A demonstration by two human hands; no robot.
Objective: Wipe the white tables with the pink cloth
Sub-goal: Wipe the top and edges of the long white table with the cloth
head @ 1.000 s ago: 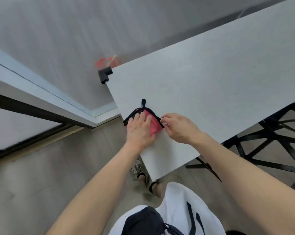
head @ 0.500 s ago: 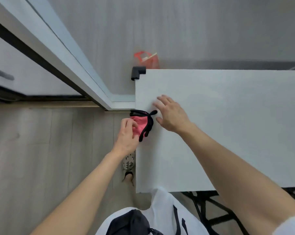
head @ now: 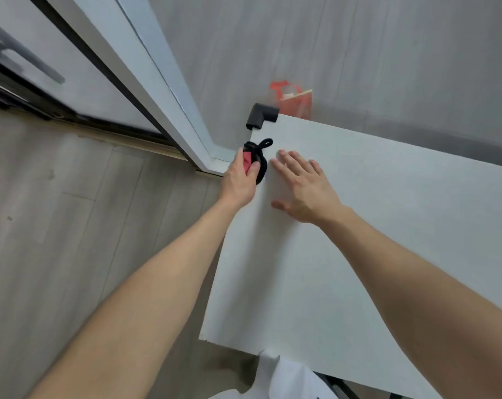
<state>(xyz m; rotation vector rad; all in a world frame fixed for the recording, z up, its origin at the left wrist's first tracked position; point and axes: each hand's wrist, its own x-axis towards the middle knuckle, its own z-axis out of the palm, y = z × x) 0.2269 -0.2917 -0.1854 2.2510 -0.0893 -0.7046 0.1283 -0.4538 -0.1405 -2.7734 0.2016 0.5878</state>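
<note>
The white table (head: 373,240) fills the right half of the head view. My left hand (head: 239,180) grips the pink cloth (head: 247,164), which has a black trim and loop, right at the table's left edge near the far corner. Most of the cloth is bunched in my fingers. My right hand (head: 304,191) lies flat on the tabletop just right of the cloth, fingers spread, holding nothing.
A black corner guard (head: 260,115) caps the table's far left corner. A red bag (head: 293,100) sits on the floor behind it. A white door frame (head: 146,82) runs diagonally at the left, above grey plank flooring (head: 71,211).
My left hand has carried the cloth from the tabletop to the left edge, toward the far corner. My right hand let go of the cloth and now lies flat on the table.
</note>
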